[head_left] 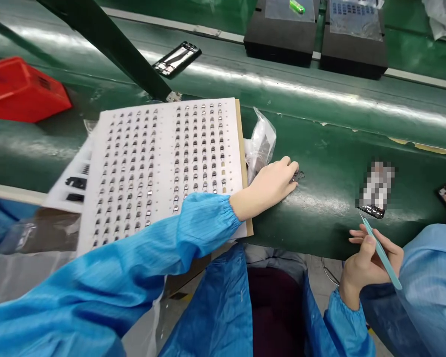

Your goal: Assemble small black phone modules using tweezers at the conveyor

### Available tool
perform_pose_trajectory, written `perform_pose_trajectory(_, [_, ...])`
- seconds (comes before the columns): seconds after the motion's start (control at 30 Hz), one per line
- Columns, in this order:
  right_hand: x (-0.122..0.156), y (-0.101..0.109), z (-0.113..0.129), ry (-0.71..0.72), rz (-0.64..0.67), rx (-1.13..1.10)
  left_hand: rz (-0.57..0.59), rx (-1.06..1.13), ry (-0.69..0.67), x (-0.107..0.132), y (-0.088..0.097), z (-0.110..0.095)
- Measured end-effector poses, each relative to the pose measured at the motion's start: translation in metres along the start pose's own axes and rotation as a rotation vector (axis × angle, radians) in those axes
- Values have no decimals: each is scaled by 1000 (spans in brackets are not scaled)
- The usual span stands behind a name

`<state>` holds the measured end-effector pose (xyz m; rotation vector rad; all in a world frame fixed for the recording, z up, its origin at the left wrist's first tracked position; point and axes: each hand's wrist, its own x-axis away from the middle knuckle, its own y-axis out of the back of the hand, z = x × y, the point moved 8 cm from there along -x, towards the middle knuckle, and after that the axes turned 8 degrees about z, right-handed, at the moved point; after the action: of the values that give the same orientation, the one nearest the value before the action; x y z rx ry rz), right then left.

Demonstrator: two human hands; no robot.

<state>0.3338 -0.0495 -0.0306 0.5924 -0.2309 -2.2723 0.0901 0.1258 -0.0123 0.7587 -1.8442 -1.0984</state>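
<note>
My left hand [269, 184] reaches over the green bench with its fingers pinched at a small dark flat part [299, 175] with holes; the fingers hide some of it. Under that forearm lies a white foam sheet [165, 148] carrying rows of tiny metal pieces. A clear plastic bag [262, 141] sits just behind the wrist. Turquoise tweezers [384, 258] are gripped in my right hand [371, 260], tips pointing up and left. Close beyond the tips rests a phone frame [372, 210], partly blurred out by pixelation.
A red bin [26, 91] stands at the left. The slanted green bar [111, 44] crosses above the bench. Another phone frame [177, 58] lies at the back, near two black blocks [278, 49]. At the right, a co-worker's blue sleeve [434, 267] is close to my right hand.
</note>
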Motion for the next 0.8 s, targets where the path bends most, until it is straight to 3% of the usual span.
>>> perform_pose_trajectory(0.1, [7, 1, 3, 34, -144, -57, -61, -10, -30, 24, 1, 7])
perform_pose_trajectory(0.23, [4, 0, 3, 45, -127, -14, -202, -219, -116, 67, 7, 9])
perform_pose_trajectory(0.33, [5, 0, 2, 77, -104, 34, -141, -412, -88, 79, -1, 11])
perform_pose_trajectory(0.43, [8, -2, -3, 89, -74, 91, -100, -485, -70, 76, -8, 8])
perform_pose_trajectory(0.57, [6, 0, -14, 95, -22, 97, -122, -418, -149, 68, -17, -12])
perform_pose_trajectory(0.67, [2, -1, -24, 103, 127, 63, -108, -245, -250, 68, -29, -29])
perform_pose_trajectory(0.8, [4, 4, -31, 99, 165, 96, -117, -62, -284, 77, -38, -31])
